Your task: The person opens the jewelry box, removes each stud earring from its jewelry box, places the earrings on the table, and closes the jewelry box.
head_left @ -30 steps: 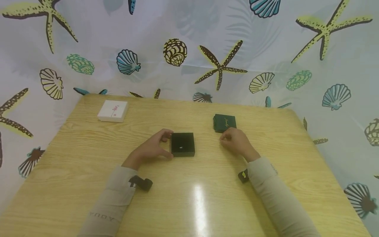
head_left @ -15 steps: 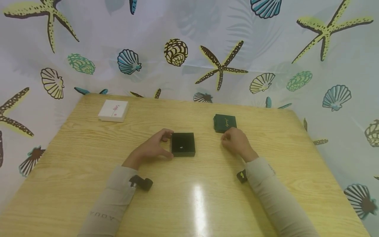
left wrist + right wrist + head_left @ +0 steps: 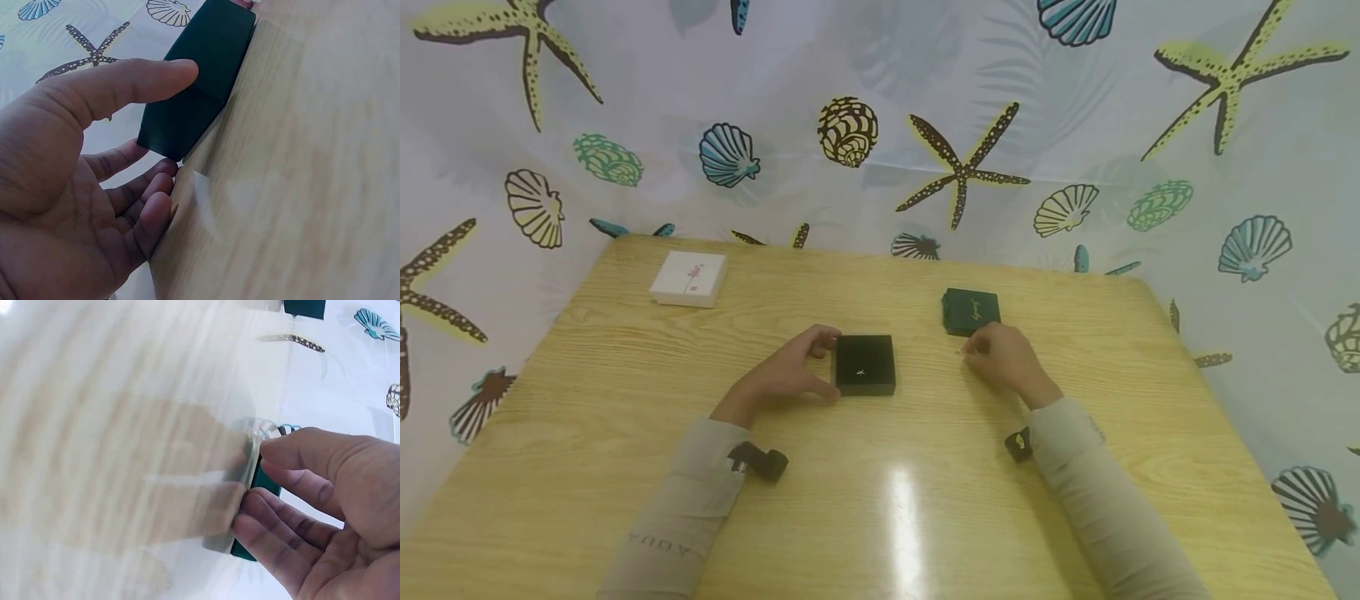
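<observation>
A dark green jewelry box (image 3: 864,389) stands open in the middle of the table, with a black lining. A tiny silver star-shaped piece of jewelry (image 3: 861,372) lies on the lining. My left hand (image 3: 790,367) holds the box's left side, thumb at the near corner and fingers at the far one; the thumb (image 3: 175,78) lies along the box wall in the left wrist view. My right hand (image 3: 1003,358) pinches a small shiny piece of jewelry (image 3: 960,351), its kind too small to tell. Just beyond those fingers lies a flat dark green box lid (image 3: 972,310) with gold lettering.
At the back left of the wooden table (image 3: 820,500) sits a white box (image 3: 689,279) with a pink print. A pale curtain (image 3: 775,75) with shells and starfish hangs behind and along the sides.
The small shiny piece now shows at my right fingertips, where it was hidden before. My right hand has shifted only slightly; my left hand stays on the box.
</observation>
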A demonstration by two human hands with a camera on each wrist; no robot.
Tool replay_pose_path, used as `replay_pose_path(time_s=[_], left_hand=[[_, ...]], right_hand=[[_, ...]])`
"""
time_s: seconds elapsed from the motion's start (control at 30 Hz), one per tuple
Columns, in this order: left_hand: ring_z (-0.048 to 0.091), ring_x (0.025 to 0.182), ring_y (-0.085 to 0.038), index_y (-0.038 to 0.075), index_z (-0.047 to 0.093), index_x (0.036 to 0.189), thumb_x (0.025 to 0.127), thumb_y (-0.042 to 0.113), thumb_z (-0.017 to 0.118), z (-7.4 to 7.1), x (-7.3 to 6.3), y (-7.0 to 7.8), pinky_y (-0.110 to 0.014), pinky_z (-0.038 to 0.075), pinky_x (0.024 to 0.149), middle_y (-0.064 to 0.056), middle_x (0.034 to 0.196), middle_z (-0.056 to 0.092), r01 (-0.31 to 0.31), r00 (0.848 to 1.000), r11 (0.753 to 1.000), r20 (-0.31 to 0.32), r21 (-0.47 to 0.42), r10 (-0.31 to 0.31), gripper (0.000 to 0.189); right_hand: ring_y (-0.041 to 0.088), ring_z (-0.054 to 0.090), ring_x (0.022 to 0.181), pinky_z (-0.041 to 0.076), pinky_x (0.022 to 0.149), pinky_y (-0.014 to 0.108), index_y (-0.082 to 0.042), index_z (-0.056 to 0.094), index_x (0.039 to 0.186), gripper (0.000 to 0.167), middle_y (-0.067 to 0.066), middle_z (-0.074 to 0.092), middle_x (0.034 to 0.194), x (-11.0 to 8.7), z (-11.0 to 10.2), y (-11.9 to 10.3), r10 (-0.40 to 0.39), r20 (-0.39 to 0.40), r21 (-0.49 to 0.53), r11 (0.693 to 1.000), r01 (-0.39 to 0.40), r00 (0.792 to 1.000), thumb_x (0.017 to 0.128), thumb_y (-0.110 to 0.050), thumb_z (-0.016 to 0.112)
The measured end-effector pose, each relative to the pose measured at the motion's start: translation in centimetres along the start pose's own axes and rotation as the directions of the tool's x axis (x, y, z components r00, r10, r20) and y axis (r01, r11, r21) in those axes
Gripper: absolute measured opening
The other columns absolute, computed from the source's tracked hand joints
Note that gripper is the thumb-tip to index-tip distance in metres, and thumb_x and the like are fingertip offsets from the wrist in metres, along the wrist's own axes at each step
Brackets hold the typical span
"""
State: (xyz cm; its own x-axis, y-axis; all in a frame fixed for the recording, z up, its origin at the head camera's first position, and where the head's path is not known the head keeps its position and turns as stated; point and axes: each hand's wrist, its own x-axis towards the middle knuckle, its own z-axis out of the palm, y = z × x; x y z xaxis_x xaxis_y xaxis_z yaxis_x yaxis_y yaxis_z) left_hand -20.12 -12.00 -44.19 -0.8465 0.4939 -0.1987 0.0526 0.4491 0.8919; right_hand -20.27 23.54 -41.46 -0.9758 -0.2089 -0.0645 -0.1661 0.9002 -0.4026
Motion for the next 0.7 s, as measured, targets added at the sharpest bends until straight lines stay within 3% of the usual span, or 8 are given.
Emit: replay_pose_path(time_s=[0.17,0.4,0.7], left_hand=[[0.039,0.138,-0.036,0.014,0.036,0.149,0.073,0.015,0.087,0.0,0.0,-0.1,-0.054,0.034,0.117,-0.013,0.151,0.044,-0.005,1.0,1.0,0.004,-0.005,0.005,0.091],[0.038,0.139,-0.036,0.014,0.036,0.149,0.073,0.015,0.087,-0.1,0.0,0.0,-0.054,0.034,0.118,-0.013,0.152,0.042,-0.002,1.0,1.0,0.005,-0.005,0.002,0.092],[0.039,0.138,-0.037,0.011,0.035,0.15,0.074,0.016,0.088,-0.1,0.0,-0.1,-0.055,0.033,0.118,-0.015,0.151,0.044,-0.016,1.0,1.0,0.006,0.003,0.016,0.093]], right_hand=[[0.038,0.064,0.109,0.052,0.097,0.053,-0.002,0.074,0.105,0.021,0.021,0.07,0.113,0.1,-0.8,-0.1,-0.011,0.0,-0.013,1.0,0.011,1.0,0.092,-0.013,0.061],[0.038,0.066,0.11,0.052,0.098,0.054,-0.003,0.073,0.107,0.02,0.019,0.07,0.115,-0.2,-2.2,-2.5,-0.052,-0.025,0.02,0.998,0.053,0.998,0.092,-0.014,0.066],[0.035,0.066,0.108,0.055,0.094,0.051,-0.004,0.074,0.106,0.018,0.015,0.069,0.116,-0.3,-1.9,-5.5,-0.185,-0.082,0.057,0.98,0.19,0.979,0.09,-0.014,0.071]])
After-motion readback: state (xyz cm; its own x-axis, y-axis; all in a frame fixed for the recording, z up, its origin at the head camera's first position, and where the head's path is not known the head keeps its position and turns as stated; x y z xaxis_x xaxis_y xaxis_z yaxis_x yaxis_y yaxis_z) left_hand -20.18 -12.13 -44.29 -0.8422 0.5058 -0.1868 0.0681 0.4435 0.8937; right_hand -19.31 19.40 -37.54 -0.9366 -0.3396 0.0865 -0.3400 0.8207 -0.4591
